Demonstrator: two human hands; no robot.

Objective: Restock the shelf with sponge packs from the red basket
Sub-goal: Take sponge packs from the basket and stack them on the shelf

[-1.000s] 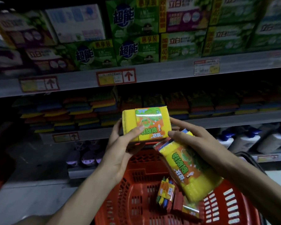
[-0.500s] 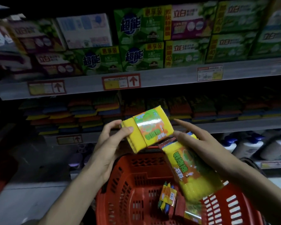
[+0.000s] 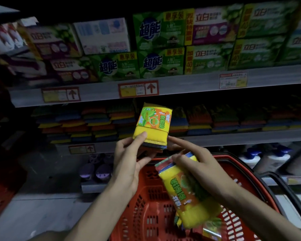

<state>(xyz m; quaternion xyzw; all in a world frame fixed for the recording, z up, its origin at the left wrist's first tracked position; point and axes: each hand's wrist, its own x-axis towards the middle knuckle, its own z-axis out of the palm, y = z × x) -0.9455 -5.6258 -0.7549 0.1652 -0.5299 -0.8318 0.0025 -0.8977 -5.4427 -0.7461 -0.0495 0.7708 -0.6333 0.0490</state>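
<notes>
超能 boxes (image 3: 161, 46) above sponge pack (image 3: 153, 126)

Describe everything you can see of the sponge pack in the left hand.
The sponge pack is a soft yellow block with a glossy green and orange band round its upper half; blue and red layers show below. It stands nearly upright before the shelf, above the basket. The left hand pinches its lower end, thumb on the yellow face; a forefinger of the right hand reaches its lower right corner.
</notes>
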